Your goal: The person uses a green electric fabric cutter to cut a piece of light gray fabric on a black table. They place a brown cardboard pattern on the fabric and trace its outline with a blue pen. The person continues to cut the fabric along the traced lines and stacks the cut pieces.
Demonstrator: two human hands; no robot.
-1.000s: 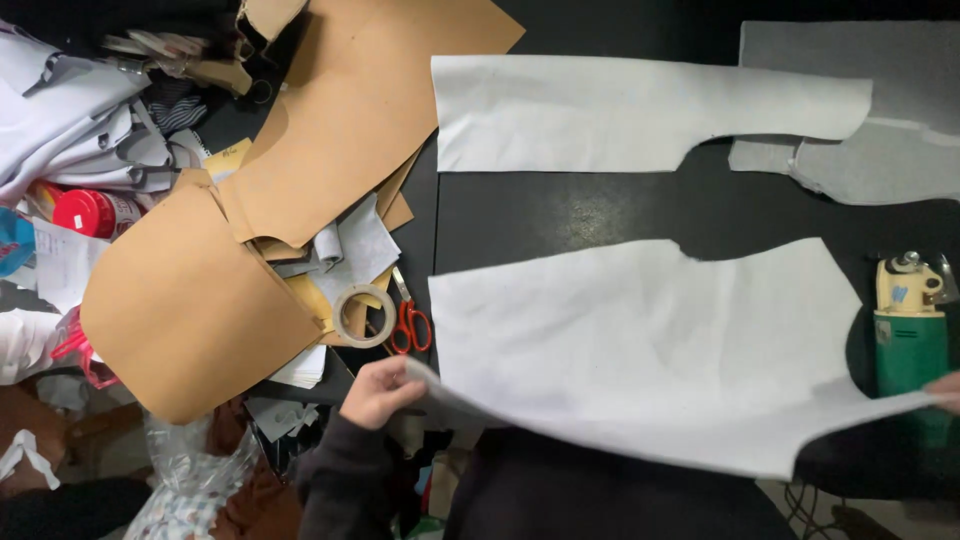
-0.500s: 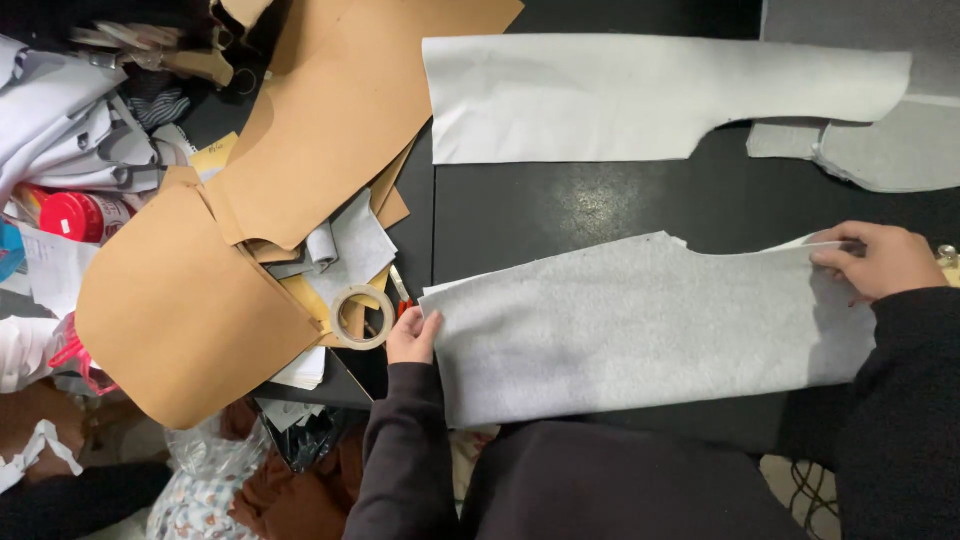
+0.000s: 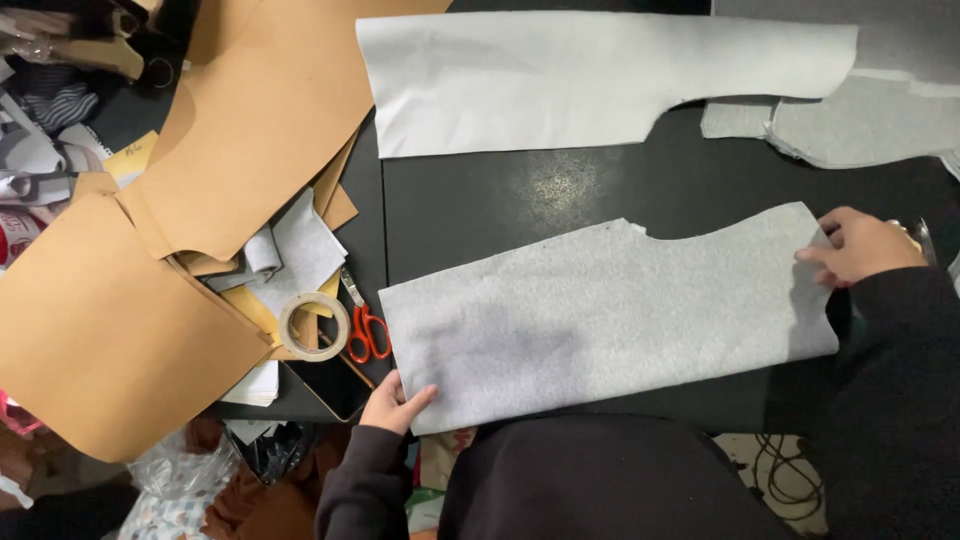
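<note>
Here the fingers of the left hand (image 3: pixel 395 405) lie flat and slightly spread on the near left corner of the grey fabric piece (image 3: pixel 610 315), pressing rather than pinching it. The right hand (image 3: pixel 860 247) rests on the far right corner of the same piece, fingers curled down onto the edge; whether they pinch the cloth or only press it cannot be told. The fabric lies flat on the dark counter (image 3: pixel 540 190) directly between the two hands, its long axis running left to right with a slight rise toward the right, so each hand sits at one end and neither is nearer its middle. Just left of it lie orange-handled scissors (image 3: pixel 362 325) and a roll of tape (image 3: pixel 314 325), close to the left hand. Farther left, large brown paper patterns (image 3: pixel 120 330) overlap in a heap. At the far side a white fabric piece (image 3: pixel 590 75) lies parallel, with more grey pieces (image 3: pixel 860 125) at the far right. No containers show clearly.
</note>
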